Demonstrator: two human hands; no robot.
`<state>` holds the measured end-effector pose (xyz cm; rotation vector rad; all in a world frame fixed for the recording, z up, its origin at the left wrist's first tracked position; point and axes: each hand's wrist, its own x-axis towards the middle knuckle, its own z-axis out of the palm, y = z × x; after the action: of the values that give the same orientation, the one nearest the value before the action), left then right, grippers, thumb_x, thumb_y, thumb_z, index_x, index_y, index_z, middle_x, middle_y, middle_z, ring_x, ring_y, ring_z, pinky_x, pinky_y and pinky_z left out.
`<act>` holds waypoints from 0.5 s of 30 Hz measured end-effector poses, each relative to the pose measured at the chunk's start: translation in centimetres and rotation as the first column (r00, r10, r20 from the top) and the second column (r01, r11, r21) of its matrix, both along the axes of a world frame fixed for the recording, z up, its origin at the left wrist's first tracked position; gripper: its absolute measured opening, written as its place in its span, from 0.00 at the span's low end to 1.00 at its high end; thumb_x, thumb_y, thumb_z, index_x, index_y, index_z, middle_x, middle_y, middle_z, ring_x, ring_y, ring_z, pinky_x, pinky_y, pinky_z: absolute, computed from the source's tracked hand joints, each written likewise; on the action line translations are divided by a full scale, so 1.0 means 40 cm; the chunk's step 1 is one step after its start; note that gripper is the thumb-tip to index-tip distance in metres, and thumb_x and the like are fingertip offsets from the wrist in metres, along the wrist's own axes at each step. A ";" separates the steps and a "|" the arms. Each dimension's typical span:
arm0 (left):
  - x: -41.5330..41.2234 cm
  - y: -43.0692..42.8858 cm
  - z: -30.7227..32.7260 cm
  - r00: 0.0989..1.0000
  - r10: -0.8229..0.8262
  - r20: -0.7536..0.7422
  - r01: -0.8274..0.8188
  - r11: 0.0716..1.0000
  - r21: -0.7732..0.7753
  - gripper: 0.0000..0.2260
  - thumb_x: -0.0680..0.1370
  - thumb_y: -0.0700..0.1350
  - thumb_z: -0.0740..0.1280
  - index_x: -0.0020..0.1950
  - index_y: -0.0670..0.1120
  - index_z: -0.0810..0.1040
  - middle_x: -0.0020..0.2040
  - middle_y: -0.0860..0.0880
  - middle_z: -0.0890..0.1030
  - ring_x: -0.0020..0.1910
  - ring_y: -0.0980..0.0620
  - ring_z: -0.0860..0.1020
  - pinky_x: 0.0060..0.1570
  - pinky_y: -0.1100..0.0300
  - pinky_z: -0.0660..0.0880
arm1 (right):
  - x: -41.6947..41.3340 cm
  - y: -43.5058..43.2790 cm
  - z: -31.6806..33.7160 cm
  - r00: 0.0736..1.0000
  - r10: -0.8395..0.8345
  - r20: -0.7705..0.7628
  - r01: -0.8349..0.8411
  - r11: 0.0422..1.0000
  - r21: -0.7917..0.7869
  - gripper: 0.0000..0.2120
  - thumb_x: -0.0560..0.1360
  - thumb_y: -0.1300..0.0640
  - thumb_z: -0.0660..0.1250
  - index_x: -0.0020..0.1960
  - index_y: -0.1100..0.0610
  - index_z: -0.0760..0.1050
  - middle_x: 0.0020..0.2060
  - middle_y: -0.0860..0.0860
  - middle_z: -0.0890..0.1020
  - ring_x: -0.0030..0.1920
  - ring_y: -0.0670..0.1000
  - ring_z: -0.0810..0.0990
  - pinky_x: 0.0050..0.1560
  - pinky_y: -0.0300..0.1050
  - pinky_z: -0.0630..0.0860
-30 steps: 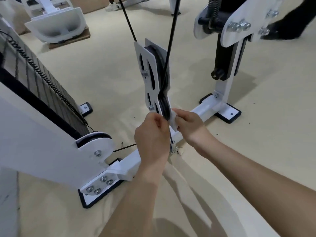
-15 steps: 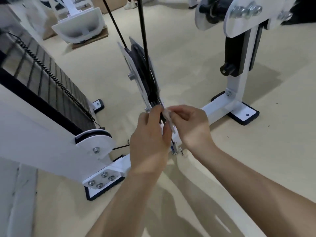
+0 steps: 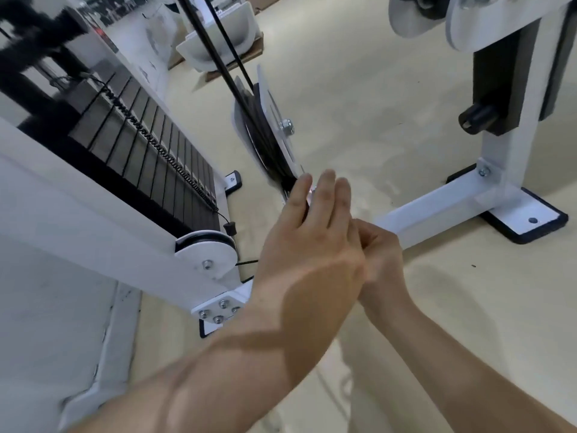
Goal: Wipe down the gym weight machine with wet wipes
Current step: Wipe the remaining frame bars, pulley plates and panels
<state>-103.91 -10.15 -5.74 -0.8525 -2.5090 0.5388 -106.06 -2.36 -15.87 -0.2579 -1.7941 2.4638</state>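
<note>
Pulley point(image 3: 271, 132): part of the weight machine point(image 3: 78, 207), hanging on black cables point(image 3: 218, 54). It has turned since before, and its bolt point(image 3: 286, 128) now faces right.
Left hand point(image 3: 312, 245): just under the pulley. Its fingers point(image 3: 326, 195) are straight and close together, with the tips at the pulley's bottom end — before, they were curled in a pinch.
Right hand point(image 3: 382, 254): lower than before, below the pulley and behind the left hand. Its fingers are curled — cannot tell what they hold.
Wet wipe: seen before at the pulley's bottom, now hidden.
Weight stack point(image 3: 150, 157): left of the pulley.
</note>
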 end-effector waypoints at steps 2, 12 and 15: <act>-0.032 -0.034 0.052 0.985 0.002 -0.171 -0.064 0.933 -0.355 0.27 0.78 0.40 0.42 0.69 0.32 0.69 0.72 0.33 0.67 0.73 0.34 0.63 0.71 0.40 0.44 | -0.002 -0.002 -0.001 0.998 -0.064 -0.004 0.064 0.994 0.089 0.10 0.74 0.62 0.70 0.38 0.50 0.83 0.30 0.41 0.81 0.31 0.42 0.75 0.38 0.40 0.69; -0.065 -0.120 0.201 0.976 -0.011 -0.216 -0.118 0.810 -0.574 0.22 0.81 0.41 0.45 0.70 0.34 0.69 0.65 0.34 0.71 0.67 0.34 0.69 0.73 0.42 0.53 | -0.098 -0.023 0.171 0.965 -0.150 -0.216 0.138 0.988 -0.068 0.04 0.74 0.62 0.71 0.46 0.55 0.84 0.38 0.49 0.85 0.41 0.48 0.83 0.46 0.40 0.80; -0.056 -0.126 0.218 0.982 -0.003 -0.187 -0.106 0.816 -0.568 0.24 0.81 0.41 0.44 0.68 0.32 0.70 0.65 0.31 0.72 0.66 0.31 0.69 0.73 0.42 0.52 | -0.108 -0.035 0.149 0.974 -0.143 -0.175 0.143 0.990 -0.009 0.03 0.74 0.59 0.73 0.47 0.53 0.83 0.38 0.48 0.85 0.40 0.48 0.83 0.45 0.47 0.80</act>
<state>-106.14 -15.21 2.98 -0.8872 -2.2188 1.3822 -110.37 -3.76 -9.90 -0.1575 -1.6482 2.3057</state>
